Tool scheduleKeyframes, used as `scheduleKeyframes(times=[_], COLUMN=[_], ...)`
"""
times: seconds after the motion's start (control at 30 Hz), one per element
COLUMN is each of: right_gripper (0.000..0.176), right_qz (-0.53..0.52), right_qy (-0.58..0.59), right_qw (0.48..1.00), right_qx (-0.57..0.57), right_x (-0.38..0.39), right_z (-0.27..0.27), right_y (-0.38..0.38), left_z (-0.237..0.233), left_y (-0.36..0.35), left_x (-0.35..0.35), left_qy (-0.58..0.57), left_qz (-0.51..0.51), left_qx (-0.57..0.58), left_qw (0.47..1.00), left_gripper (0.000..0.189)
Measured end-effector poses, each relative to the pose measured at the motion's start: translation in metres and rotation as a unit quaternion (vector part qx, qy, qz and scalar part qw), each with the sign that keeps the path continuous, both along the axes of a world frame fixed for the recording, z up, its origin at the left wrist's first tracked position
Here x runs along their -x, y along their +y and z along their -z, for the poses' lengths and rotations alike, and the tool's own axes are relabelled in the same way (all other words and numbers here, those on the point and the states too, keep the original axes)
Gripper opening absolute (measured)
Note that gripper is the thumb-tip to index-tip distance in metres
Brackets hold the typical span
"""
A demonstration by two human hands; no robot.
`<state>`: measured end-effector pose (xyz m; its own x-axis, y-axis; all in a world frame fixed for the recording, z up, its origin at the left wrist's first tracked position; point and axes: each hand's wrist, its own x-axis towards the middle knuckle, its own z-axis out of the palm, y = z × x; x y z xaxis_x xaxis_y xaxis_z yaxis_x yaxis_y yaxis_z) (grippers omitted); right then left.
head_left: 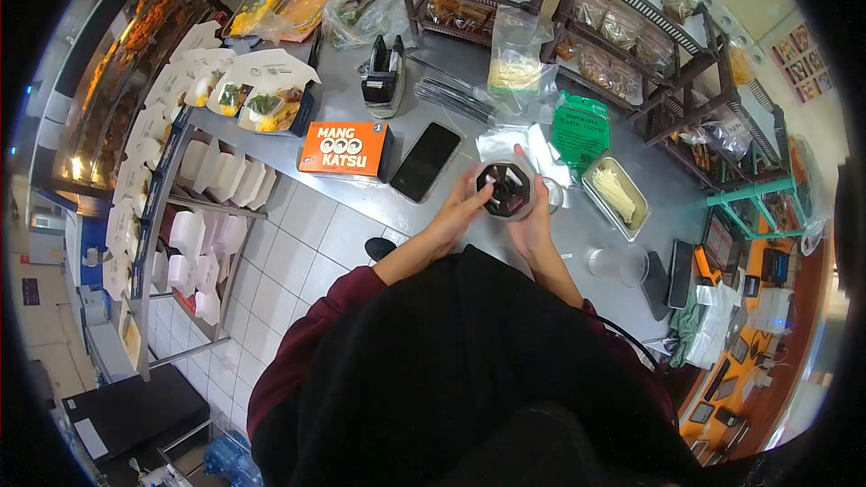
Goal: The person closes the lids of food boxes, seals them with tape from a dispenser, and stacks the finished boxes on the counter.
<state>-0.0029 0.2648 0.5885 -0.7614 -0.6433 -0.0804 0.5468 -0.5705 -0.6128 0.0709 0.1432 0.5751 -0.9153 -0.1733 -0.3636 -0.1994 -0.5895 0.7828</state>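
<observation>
**Step in hand.** Both hands grasp one part. The black octagonal plastic piece with a spoked centre [505, 189] is held just above the grey steel tabletop [586, 230], to the right of the orange printed carton [345, 149] and nearer the person. The left hand [460, 210] closes on the side of the piece facing the carton. The right hand [537, 221] closes on the opposite side, thumb raised over the top edge. A clear rim shows at the side away from the carton. Whether it belongs to the piece or is a separate cup cannot be determined. Judged from the two-sided grip, the piece is being seated or turned by hand.

**Surroundings.**
- A black smartphone [425, 160] lies flat between the carton and the piece, just beside the left hand.
- A green printed packet [580, 129] lies far right of the carton, beyond the piece.
- A rectangular metal tray of pale strips [615, 194] sits farther right again.

**Next move, requirements.** Hold the grip even on both sides and the piece level. Keep the left wrist clear of the smartphone.
</observation>
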Motion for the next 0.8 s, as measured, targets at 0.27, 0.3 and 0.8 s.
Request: scheduleKeyframes(times=[0.27,0.3,0.8], right_gripper=[0.044,0.047,0.081], right_qz=[0.118,0.121,0.109], right_qy=[0.269,0.270,0.587], right_qw=[0.864,0.875,0.683], right_qx=[-0.410,-0.383,-0.420], right_x=[0.002,-0.001,-0.012], right_z=[0.020,0.013,0.002], right_y=[0.012,0.010,0.004], left_z=[0.015,0.011,-0.032], left_y=[0.003,0.002,0.007], left_x=[-0.007,-0.007,-0.004], left_qy=[-0.015,-0.016,0.036], left_qz=[-0.050,-0.051,-0.100], left_qx=[-0.063,-0.043,-0.220], left_qw=[0.997,0.998,0.970], left_gripper=[0.046,0.044,0.051])
